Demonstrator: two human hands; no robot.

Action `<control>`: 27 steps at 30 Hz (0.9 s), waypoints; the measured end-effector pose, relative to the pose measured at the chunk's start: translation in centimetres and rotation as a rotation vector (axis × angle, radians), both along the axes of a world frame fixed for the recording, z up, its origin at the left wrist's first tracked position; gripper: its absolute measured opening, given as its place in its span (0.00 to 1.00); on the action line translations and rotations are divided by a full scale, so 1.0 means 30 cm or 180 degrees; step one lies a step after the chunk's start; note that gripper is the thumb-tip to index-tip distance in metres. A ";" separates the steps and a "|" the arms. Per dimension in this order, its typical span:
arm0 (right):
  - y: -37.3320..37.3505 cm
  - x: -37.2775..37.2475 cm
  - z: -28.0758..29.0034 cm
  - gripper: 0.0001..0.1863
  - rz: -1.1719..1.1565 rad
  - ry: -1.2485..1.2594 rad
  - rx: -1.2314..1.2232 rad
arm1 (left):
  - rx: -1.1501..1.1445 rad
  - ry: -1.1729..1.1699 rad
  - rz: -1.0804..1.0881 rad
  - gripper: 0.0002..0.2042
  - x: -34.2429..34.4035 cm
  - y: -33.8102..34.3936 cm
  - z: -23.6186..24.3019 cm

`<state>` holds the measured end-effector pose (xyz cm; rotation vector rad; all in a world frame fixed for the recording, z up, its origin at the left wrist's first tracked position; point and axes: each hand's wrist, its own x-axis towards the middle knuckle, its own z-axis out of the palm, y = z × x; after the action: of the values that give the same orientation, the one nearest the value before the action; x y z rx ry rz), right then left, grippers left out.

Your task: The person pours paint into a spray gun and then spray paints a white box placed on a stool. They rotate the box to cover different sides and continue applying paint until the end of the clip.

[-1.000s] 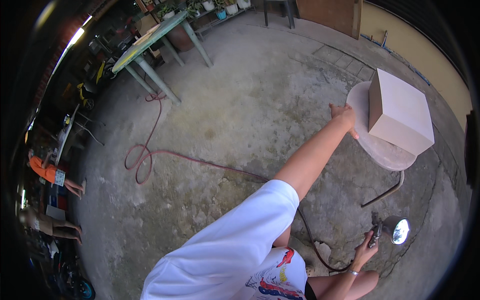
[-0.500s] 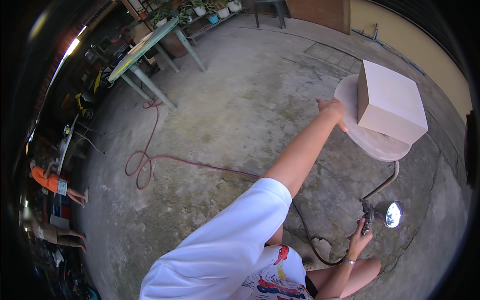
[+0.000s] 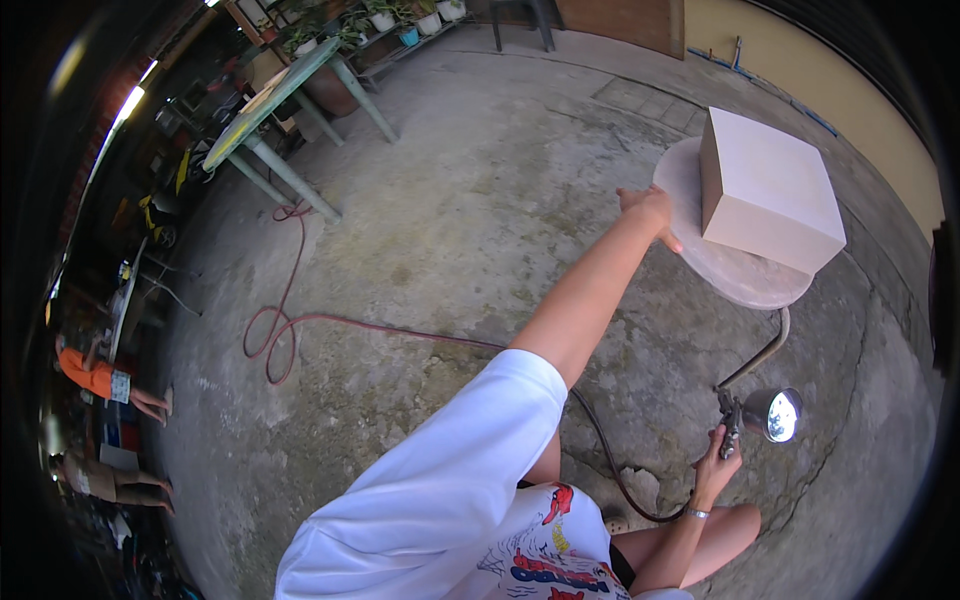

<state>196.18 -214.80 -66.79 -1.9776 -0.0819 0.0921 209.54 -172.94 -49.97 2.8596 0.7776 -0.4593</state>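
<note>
Reaching out at arm's length, the left hand (image 3: 648, 208) rests its fingers on the near rim of a round pale turntable (image 3: 735, 275), fingers curled over the edge and not spread. On that disc sits 1 cream-coloured cube block (image 3: 768, 190), just beside the hand but apart from it. The right hand (image 3: 715, 462) is closed around the grip of a spray gun (image 3: 768, 415) with a shiny metal cup, held low near the person's bent knee, well apart from the block. A dark hose (image 3: 610, 455) curves from the gun across the concrete floor (image 3: 450, 200) and joins a red hose (image 3: 285, 320) looped in coils to the left. Farther back stands a green table (image 3: 280, 95) with potted plants (image 3: 400, 20) behind it. At the far left edge, 2 other people (image 3: 100, 420) are partly visible.
</note>
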 end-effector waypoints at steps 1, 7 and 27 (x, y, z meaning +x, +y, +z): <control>-0.008 0.003 0.016 0.21 -0.0032 0.0094 -0.0015 | 0.0022 -0.0082 -0.0044 0.70 0.022 -0.001 0.001; -0.020 0.065 0.042 0.20 -0.0329 -0.0205 -0.0076 | -0.0393 -0.0591 -0.0214 0.67 0.029 0.175 -0.172; -0.086 0.183 0.474 0.24 -0.0967 -0.0920 -0.0035 | -0.0314 -0.1115 -0.0613 0.65 -0.055 0.115 -0.167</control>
<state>201.68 -217.40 -52.56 -1.9799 0.0327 -0.3915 207.90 -169.49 -54.97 2.8174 0.4099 -0.0103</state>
